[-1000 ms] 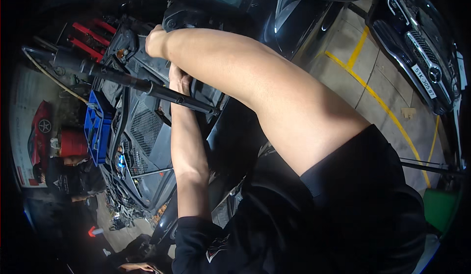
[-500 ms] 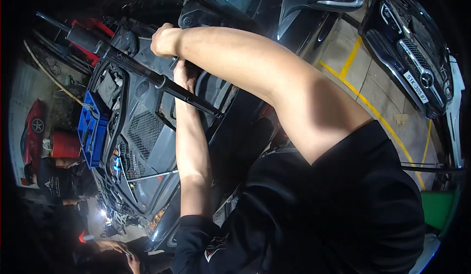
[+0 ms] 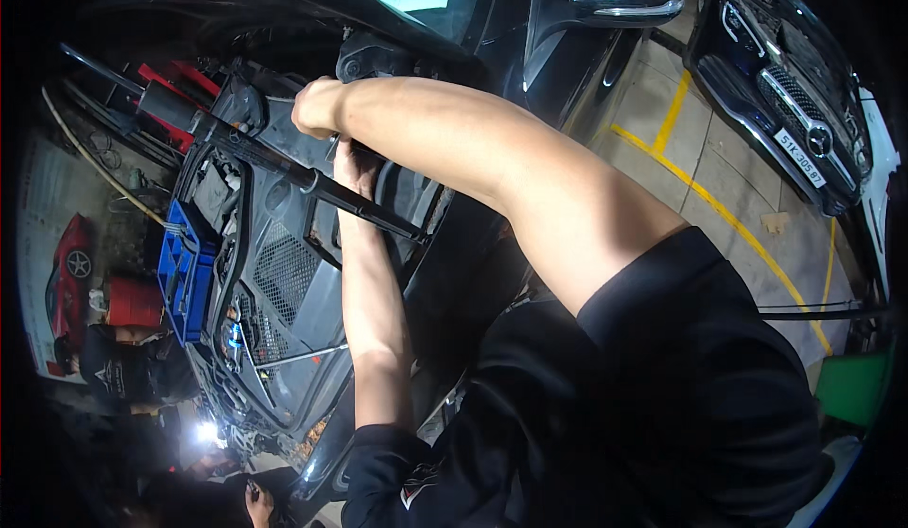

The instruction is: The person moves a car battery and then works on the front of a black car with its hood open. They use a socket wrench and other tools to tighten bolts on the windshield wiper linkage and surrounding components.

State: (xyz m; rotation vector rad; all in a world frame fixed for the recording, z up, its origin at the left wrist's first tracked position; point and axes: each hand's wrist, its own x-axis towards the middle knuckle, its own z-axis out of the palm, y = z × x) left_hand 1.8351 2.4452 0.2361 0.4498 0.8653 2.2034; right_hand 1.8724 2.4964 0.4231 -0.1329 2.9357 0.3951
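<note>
My right hand [image 3: 317, 108] is curled closed over the far side of the open engine bay, bent at the wrist. Its fingers face away, so whatever it grips is hidden. Just below it, my left hand [image 3: 354, 167] reaches up with bent fingers, partly covered by my right forearm. A small dark metal end [image 3: 333, 146] shows between the two hands; its kind cannot be made out. A black gas strut [image 3: 274, 159] crosses slantwise in front of my left wrist. Beneath lies black plastic engine-bay trim [image 3: 326, 164].
A blue tool tray [image 3: 185, 277] rests on the engine bay's left edge. A thin rod [image 3: 301, 357] lies across the mesh trim. At lower left, a co-worker's hand [image 3: 258, 504] shows near a bright lamp [image 3: 208, 432]. Another dark car [image 3: 790, 93] stands at right.
The whole view has shifted slightly, with the scene sitting a little lower. Both my hands keep their place over the engine bay. At lower left, less of the co-worker's hands shows.
</note>
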